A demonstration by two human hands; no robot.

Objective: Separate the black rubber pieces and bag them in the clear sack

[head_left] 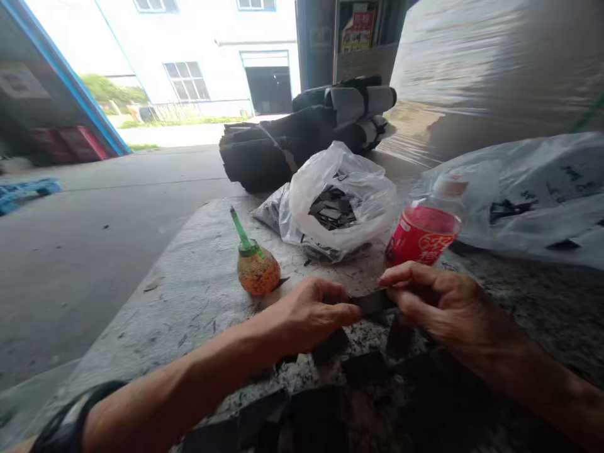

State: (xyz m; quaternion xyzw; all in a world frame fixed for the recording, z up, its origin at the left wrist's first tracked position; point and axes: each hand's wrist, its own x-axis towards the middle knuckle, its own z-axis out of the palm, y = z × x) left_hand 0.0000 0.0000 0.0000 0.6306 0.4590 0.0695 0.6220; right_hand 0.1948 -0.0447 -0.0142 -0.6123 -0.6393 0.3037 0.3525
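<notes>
Black strip (pixel 375 303) — apparently just one — held by left hand (pixel 317 309), right hand (pixel 436 299).

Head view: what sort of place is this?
Likely a workshop or warehouse bay, open to the outside: large dark rolls, a bulky plastic-wrapped load, and a plastic bag of small dark pieces.

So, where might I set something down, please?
The pale, speckled worktop has room between its left edge and the round orange, green-spouted bottle. It's crowded around the left hand and right hand: flat black pieces, red-labelled bottle.
</notes>
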